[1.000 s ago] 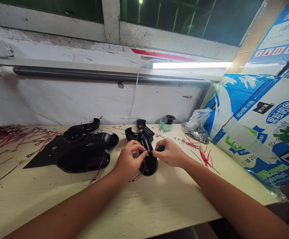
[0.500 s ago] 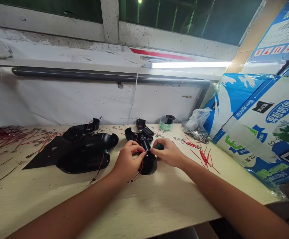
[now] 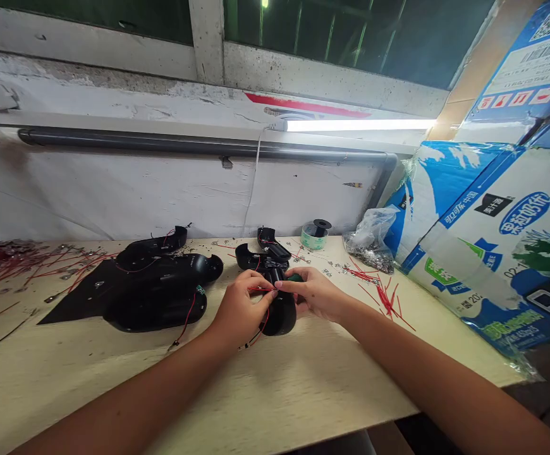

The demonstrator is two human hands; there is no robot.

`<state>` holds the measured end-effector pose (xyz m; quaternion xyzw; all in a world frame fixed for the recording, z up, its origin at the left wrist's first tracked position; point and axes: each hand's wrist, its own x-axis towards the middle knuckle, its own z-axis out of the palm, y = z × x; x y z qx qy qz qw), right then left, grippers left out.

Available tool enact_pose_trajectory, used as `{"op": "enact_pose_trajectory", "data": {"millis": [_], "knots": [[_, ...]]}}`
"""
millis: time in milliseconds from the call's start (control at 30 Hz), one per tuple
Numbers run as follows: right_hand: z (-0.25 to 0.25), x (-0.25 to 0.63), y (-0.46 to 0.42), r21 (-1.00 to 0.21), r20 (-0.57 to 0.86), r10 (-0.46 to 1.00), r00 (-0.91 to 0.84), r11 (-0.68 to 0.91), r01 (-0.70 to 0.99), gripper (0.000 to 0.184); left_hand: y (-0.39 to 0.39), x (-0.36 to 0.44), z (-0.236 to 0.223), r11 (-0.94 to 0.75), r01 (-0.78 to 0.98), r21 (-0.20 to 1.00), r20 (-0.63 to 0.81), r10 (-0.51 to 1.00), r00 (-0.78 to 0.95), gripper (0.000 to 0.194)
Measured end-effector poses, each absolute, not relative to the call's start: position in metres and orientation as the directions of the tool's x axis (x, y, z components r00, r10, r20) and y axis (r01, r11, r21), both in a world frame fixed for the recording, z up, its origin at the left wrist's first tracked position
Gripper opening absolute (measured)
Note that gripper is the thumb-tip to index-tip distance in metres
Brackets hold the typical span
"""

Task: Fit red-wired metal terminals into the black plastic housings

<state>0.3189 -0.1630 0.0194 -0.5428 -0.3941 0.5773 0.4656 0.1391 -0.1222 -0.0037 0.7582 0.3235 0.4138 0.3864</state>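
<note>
My left hand (image 3: 244,303) is closed in a pinch on a thin red wire (image 3: 256,289), just over a black plastic housing (image 3: 279,318) on the table. My right hand (image 3: 320,294) is curled round a dark green handle (image 3: 295,277); the rest of that tool is hidden. Its thumb and finger tips meet the left fingertips at the housing's narrow neck. What lies right between the fingertips is too small to make out. A loose wire end (image 3: 245,345) hangs below the left hand. More black housing parts (image 3: 268,259) lie just behind the hands.
Several black housings (image 3: 156,294) lie at the left, one with a red wire. Loose red wires (image 3: 389,300) lie at the right, near a plastic bag of small metal parts (image 3: 372,243). A tape roll (image 3: 313,239) stands at the back. Cartons (image 3: 483,215) border the right side.
My right hand has turned slightly and moved in closer to the left fingertips, and the green handle now shows less. My left hand keeps its pinch. The view has shifted a little.
</note>
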Motion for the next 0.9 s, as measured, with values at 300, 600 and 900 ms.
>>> {"op": "enact_pose_trajectory", "data": {"millis": [300, 600, 900], "knots": [[0.0171, 0.322, -0.162, -0.956, -0.254, 0.967, 0.003, -0.251, -0.152, 0.045, -0.1219, 0.1372, -0.0038, -0.499, 0.164, 0.851, 0.381, 0.801, 0.462, 0.01], [0.0169, 0.3242, -0.1622, -0.948, -0.253, 0.966, -0.06, -0.26, -0.182, 0.045, -0.1243, 0.1388, -0.0034, -0.447, 0.103, 0.889, 0.367, 0.827, 0.425, 0.01], [0.0141, 0.325, -0.1608, -0.944, -0.261, 0.963, -0.068, -0.269, -0.192, 0.045, -0.125, 0.1383, -0.0028, -0.484, 0.136, 0.865, 0.393, 0.819, 0.417, 0.011]]}}
